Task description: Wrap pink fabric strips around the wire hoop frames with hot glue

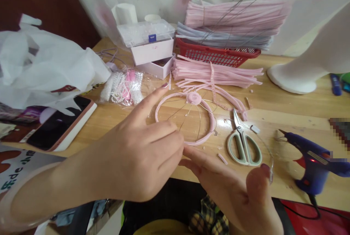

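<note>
A pink wrapped hoop [211,118] lies on the wooden table [273,107], with thin wires running from its rim to a small pink coiled disc [193,98] at its far side. My left hand [136,158] hovers over the hoop's left half. Its index finger is stretched out and its other fingers are curled, pinching the hoop's near rim. My right hand [232,191] comes from below with fingers stretched. Its index fingertip touches the same near rim beside my left fingertips. A thin bare wire [269,151] curves past my right thumb.
Pale green scissors [243,147] lie right of the hoop and a blue glue gun [314,162] stands further right. Loose pink pipe cleaners [216,72], a red basket [218,54], white boxes [151,49] and a bead packet [124,87] sit behind. A phone [60,125] and a white bag [43,67] are left.
</note>
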`<state>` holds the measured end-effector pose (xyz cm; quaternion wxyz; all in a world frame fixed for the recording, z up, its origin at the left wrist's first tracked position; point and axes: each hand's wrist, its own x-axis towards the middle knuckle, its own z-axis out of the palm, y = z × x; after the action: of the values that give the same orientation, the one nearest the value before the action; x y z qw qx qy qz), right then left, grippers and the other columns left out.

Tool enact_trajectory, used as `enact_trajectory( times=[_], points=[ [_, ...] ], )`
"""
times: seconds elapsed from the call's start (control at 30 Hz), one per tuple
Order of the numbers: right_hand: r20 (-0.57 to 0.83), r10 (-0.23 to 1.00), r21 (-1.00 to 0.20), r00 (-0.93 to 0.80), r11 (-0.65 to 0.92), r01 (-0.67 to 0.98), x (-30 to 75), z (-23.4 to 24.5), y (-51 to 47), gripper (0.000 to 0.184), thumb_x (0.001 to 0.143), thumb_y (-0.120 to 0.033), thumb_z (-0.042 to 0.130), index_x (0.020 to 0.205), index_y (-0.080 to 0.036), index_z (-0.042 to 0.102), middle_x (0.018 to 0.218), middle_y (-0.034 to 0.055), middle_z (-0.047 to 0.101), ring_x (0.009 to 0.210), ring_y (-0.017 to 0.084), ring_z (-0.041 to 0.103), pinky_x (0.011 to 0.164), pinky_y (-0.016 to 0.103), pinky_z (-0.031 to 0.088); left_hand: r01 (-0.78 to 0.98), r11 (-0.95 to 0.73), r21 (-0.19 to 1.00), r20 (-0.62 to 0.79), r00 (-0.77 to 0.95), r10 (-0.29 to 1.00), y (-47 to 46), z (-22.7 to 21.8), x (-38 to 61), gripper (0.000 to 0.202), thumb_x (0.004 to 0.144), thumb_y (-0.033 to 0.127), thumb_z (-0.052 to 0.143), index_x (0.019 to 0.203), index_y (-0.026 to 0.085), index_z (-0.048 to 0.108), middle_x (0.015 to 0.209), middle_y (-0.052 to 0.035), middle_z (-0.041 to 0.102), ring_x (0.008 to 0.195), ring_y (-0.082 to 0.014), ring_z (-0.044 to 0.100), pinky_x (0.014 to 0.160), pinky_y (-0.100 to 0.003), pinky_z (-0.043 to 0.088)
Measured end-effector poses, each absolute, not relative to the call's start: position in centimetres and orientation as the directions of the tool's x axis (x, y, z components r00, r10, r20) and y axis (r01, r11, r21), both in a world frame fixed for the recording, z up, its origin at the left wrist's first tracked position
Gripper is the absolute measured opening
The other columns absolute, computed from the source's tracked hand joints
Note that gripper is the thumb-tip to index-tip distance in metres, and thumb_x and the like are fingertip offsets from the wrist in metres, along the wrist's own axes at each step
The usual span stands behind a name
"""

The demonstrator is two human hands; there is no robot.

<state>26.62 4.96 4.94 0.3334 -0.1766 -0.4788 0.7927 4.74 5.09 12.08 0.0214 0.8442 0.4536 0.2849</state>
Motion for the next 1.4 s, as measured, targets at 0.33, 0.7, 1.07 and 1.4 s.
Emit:
enact_trajectory(
  times=[0.33, 0.7, 1.07, 1.4],
  points=[
    [-0.028, 0.698, -0.796, -0.716, -0.448, -0.406, 26.6, 5.5, 5.5, 0.087, 0.088, -0.087, 0.017, 0.146, -0.035, 0.056, 0.151, 0.0054, 0.058, 0.147, 0.03, 0.044, 0.118, 0.055, 0.036, 0.775, -0.626, 0.088, 0.574, 0.474, 0.667, 4.4, 10.9, 4.3, 0.013, 0.077, 0.013, 0.055, 0.078, 0.025, 0.06, 0.077, -0.0006, 0.072, 0.07, -0.0198, 0.072, 0.122, -0.057, 0.034],
    [-0.029, 0.665, -0.75, -0.747, -0.508, -0.423, 26.3, 5.8, 5.5, 0.085, 0.085, -0.09, 0.026, 0.15, -0.041, 0.048, 0.149, 0.0031, 0.06, 0.148, 0.032, 0.042, 0.12, 0.059, 0.03, 0.737, -0.578, 0.349, 0.538, 0.348, 0.768, 3.6, 8.5, 4.2, 0.012, 0.091, 0.023, 0.069, 0.082, 0.024, 0.061, 0.09, 0.0013, 0.075, 0.085, -0.0177, 0.071, 0.115, -0.051, 0.042],
    [0.007, 0.649, -0.752, -0.76, -0.498, -0.432, 26.6, 6.0, 4.9, 0.088, 0.086, -0.088, 0.02, 0.157, -0.039, 0.037, 0.155, 0.0042, 0.054, 0.149, 0.033, 0.039, 0.121, 0.055, 0.026, 0.615, -0.608, 0.502, 0.471, 0.395, 0.789, 4.1, 7.9, 4.4, 0.009, 0.096, 0.018, 0.064, 0.101, 0.025, 0.067, 0.108, -0.002, 0.073, 0.103, -0.0171, 0.068, 0.116, -0.046, 0.038],
    [0.005, 0.653, -0.778, -0.757, -0.473, -0.414, 26.7, 5.6, 5.0, 0.085, 0.088, -0.088, 0.025, 0.156, -0.039, 0.038, 0.155, 0.0029, 0.053, 0.15, 0.03, 0.04, 0.121, 0.052, 0.026, 0.694, -0.588, 0.415, 0.389, 0.449, 0.804, 4.1, 8.8, 4.8, 0.01, 0.098, 0.013, 0.059, 0.095, 0.022, 0.062, 0.105, 0.0, 0.075, 0.102, -0.0157, 0.068, 0.122, -0.049, 0.029]
  ],
)
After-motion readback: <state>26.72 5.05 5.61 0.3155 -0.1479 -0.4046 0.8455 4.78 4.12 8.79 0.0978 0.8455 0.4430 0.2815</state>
